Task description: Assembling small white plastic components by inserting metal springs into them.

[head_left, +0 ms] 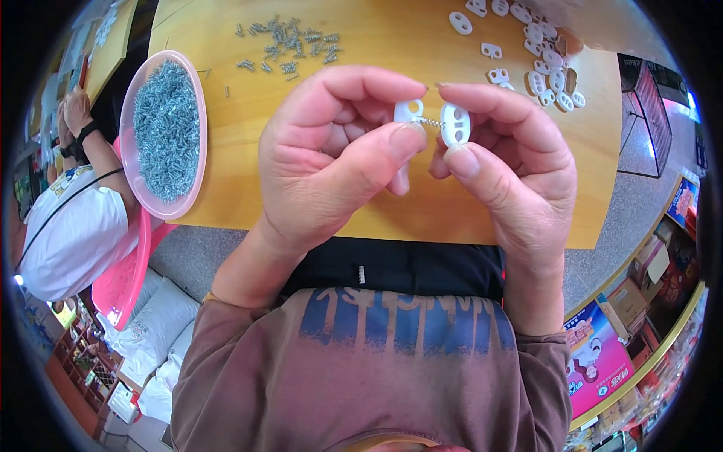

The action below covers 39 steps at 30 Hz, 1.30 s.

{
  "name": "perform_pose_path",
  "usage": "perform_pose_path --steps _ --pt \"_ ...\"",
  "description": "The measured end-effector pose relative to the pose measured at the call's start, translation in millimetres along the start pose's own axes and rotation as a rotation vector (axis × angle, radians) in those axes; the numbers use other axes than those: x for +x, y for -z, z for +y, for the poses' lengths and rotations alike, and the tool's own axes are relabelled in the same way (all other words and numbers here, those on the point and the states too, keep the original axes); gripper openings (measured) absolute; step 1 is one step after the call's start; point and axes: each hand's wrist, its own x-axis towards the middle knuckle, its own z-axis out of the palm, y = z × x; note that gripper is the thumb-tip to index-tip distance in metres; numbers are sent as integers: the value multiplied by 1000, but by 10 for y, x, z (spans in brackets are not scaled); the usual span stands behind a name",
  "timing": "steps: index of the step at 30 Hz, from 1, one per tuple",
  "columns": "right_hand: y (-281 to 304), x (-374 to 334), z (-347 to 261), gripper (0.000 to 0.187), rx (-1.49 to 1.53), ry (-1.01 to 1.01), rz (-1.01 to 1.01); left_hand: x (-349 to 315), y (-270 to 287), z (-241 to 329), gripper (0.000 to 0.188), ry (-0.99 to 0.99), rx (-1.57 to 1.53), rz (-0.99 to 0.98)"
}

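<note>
Between my hands, above the wooden table (233, 173), two white plastic pieces are joined by a small metal spring (431, 122). My left hand (331, 151) pinches a white plastic piece with a round hole (409, 111) between thumb and forefinger. An oval white plastic piece with several holes (456, 125) is pinched in my right hand (512, 158). The spring spans the gap between the two pieces; how its ends sit in them is too small to tell. Loose springs (290, 38) are scattered at the far left of the table.
A pink oval basin (202, 124) full of small springs stands at the table's left. White plastic pieces (557, 79) lie loose at the far right. One spring (361, 274) rests on my lap. To the left sits another person (75, 233) by a pink chair (124, 290).
</note>
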Motion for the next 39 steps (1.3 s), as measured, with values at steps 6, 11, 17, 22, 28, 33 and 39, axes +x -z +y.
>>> perform_pose_path --steps 6,11,17,22,28,33,39 --pt "10 -5 3 33 -45 16 -10 3 2 -14 24 -2 -1 -5" --pt "37 -11 0 33 -155 68 -32 0 -6 -14 24 5 9 0" --pt "88 -11 31 33 -506 245 -83 3 27 -29 24 2 -8 -43" --pt "78 -16 18 33 -502 222 -80 -1 -16 -24 23 13 24 1" --pt "84 -11 14 32 -487 215 -76 -10 -11 -21 25 15 21 -19" --pt "94 -2 38 32 -513 290 -121 -14 -28 -16 26 23 26 -20" --pt "83 -5 49 33 -446 239 -103 -20 -9 -45 27 -27 52 -51"
